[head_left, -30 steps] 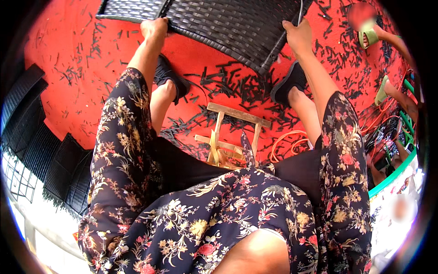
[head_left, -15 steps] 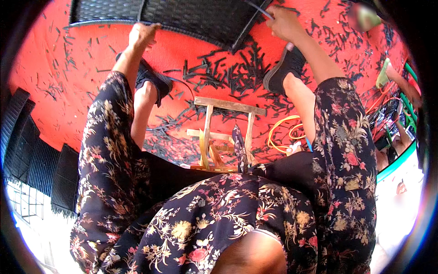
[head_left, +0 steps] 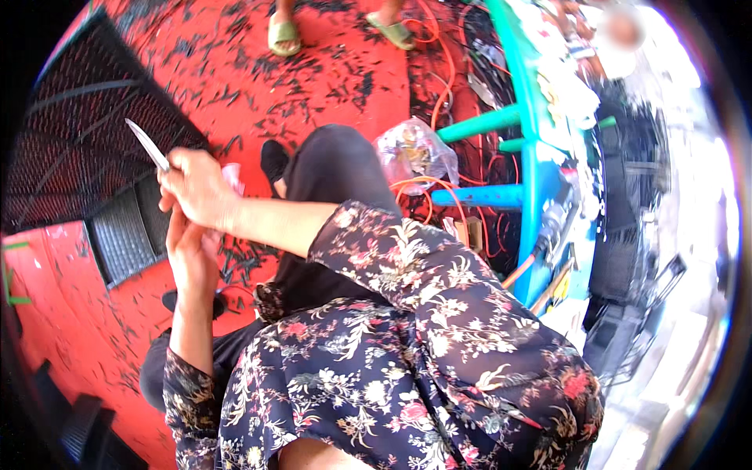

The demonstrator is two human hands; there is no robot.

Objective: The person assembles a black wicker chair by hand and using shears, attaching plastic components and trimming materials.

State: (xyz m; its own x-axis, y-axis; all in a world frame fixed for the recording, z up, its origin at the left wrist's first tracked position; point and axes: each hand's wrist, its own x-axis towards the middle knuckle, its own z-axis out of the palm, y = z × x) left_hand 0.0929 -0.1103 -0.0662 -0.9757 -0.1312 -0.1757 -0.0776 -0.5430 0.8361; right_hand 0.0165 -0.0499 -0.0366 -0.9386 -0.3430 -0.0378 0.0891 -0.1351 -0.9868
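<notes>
My right hand (head_left: 200, 188) is closed round a small knife (head_left: 146, 144), its narrow silver blade pointing up and to the left; most of the handle is hidden in the fist. Just below, my left hand (head_left: 193, 262) is raised, its fingers stretched up against the underside of the right hand. Beyond the blade a large black woven panel (head_left: 86, 133) leans at the far left, apart from both hands. A smaller black woven piece (head_left: 129, 231) lies beside its lower edge.
Black offcuts litter the red floor (head_left: 235, 86). Another person's feet in green slippers (head_left: 283, 35) stand ahead. Right of my knee are a clear plastic bag (head_left: 415, 149), orange hose (head_left: 448, 86) and a green-and-blue frame (head_left: 526, 157). A power tool (head_left: 554, 223) rests along the frame.
Both hands have left the woven panel's edge and come together in front of me. The view has turned to the right, and the panel now sits at the far left.
</notes>
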